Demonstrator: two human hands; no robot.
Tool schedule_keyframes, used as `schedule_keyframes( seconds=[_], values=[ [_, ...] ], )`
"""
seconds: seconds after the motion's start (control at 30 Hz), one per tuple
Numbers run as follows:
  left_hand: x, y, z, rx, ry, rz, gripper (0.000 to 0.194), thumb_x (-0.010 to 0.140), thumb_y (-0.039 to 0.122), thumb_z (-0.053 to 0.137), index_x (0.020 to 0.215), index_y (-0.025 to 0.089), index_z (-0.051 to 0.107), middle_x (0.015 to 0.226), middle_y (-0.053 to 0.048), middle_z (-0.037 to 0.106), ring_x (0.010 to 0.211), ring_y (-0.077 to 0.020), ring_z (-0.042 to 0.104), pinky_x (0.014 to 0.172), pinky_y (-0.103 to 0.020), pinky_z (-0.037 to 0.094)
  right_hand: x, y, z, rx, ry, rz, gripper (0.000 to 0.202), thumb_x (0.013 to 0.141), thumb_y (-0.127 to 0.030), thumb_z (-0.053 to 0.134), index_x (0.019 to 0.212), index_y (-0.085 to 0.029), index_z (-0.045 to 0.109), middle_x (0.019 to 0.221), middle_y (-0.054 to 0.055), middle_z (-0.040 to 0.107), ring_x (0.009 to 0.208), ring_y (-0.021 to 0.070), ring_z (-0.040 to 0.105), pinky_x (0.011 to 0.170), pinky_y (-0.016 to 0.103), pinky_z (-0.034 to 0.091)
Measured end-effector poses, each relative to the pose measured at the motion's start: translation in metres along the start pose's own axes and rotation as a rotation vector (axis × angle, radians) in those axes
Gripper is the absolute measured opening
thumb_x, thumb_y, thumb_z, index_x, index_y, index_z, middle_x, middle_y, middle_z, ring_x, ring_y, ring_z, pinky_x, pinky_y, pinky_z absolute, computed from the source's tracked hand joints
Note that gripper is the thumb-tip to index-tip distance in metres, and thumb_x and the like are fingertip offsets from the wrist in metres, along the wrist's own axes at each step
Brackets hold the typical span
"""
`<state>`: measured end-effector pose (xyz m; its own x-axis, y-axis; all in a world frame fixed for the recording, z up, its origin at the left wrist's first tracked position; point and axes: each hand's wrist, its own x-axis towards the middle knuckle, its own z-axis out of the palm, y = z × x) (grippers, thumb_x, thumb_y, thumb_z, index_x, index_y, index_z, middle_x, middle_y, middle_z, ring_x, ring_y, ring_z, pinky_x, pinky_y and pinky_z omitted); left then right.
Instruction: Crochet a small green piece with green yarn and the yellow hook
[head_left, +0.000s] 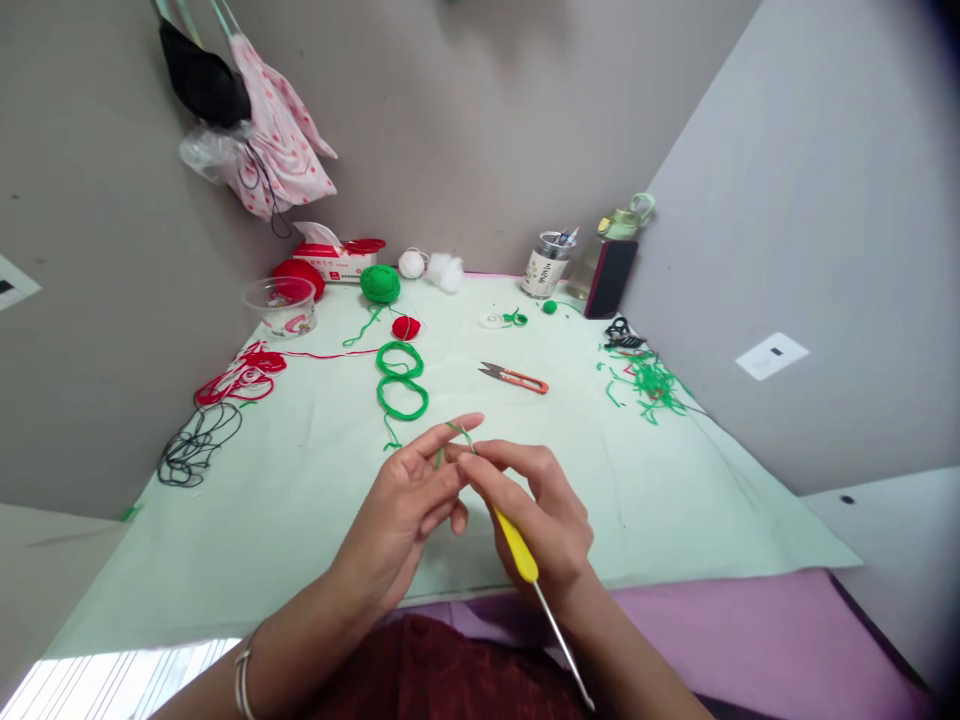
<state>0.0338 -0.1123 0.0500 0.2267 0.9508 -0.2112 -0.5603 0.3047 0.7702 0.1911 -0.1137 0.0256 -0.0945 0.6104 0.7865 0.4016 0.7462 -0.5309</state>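
Note:
My right hand (544, 510) is closed around a crochet hook (517, 543) with a yellow handle; its rear metal end points down toward my lap. The hook's front tip meets the green yarn (460, 430) at my left hand (412, 505). That yarn runs over my raised left index finger, and my left thumb and other fingers pinch it. Fingertips of both hands meet, so the exact stitch is hidden. Just beyond my hands lie two green yarn rings (403, 398) forming a figure eight. Orange-handled thread snips (514, 378) rest to their right.
At the back stand a green yarn ball (380, 284), a tissue box (341, 262), a clear tub (281, 308), a pen can (548, 266) and a phone (611, 280) against a bottle. Red yarn (244, 375) and black cord (199, 447) lie left, green scraps (654, 385) right.

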Motion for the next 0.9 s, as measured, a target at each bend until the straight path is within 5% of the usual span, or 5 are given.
schedule_keyframes(
  seconds=[0.13,0.3,0.57,0.77,0.9],
  values=[
    [0.004,0.005,0.000,-0.096,-0.002,-0.062,0.028,0.080,0.024,0.093,0.107,0.017,0.088,0.068,0.009,0.048,0.047,0.0004,0.018,0.047,-0.014,0.040,0.007,0.000,-0.005,0.218,0.105,0.202,0.027,0.103,-0.013,0.064,0.114,-0.030,0.082,0.094,0.004,0.079,0.081,0.0183,0.073,0.070,0.032,0.061],
    [0.002,0.003,0.003,0.045,0.006,0.041,0.027,0.080,0.024,0.092,0.108,0.023,0.088,0.083,0.004,0.066,0.046,0.0006,0.032,0.059,-0.021,0.054,0.015,0.000,-0.005,0.482,0.056,0.383,0.017,0.104,-0.026,0.067,0.102,-0.027,0.084,0.095,0.004,0.080,0.078,0.0173,0.071,0.071,0.033,0.060],
    [0.000,0.004,0.000,0.107,-0.025,0.062,0.024,0.084,0.029,0.090,0.107,0.025,0.089,0.085,0.003,0.063,0.053,-0.0033,0.039,0.064,-0.025,0.056,0.013,0.008,-0.004,0.735,0.098,0.581,0.020,0.107,-0.033,0.065,0.099,-0.024,0.081,0.093,0.004,0.083,0.073,0.0143,0.074,0.069,0.029,0.062],
    [0.000,0.005,-0.006,0.246,0.006,0.105,0.024,0.085,0.029,0.087,0.109,0.028,0.088,0.098,0.000,0.066,0.062,-0.0075,0.053,0.060,-0.024,0.050,0.014,0.000,-0.007,0.547,0.086,0.481,0.023,0.110,-0.031,0.058,0.100,-0.022,0.078,0.093,0.005,0.081,0.073,0.0163,0.075,0.068,0.031,0.064],
    [-0.001,0.003,-0.009,0.337,0.040,0.177,0.025,0.086,0.028,0.087,0.112,0.030,0.087,0.090,0.001,0.066,0.068,-0.0108,0.061,0.067,-0.025,0.051,0.008,-0.006,-0.008,0.258,0.031,0.227,0.023,0.109,-0.019,0.054,0.111,-0.025,0.077,0.097,0.005,0.082,0.081,0.0186,0.077,0.072,0.034,0.064]
  ],
)
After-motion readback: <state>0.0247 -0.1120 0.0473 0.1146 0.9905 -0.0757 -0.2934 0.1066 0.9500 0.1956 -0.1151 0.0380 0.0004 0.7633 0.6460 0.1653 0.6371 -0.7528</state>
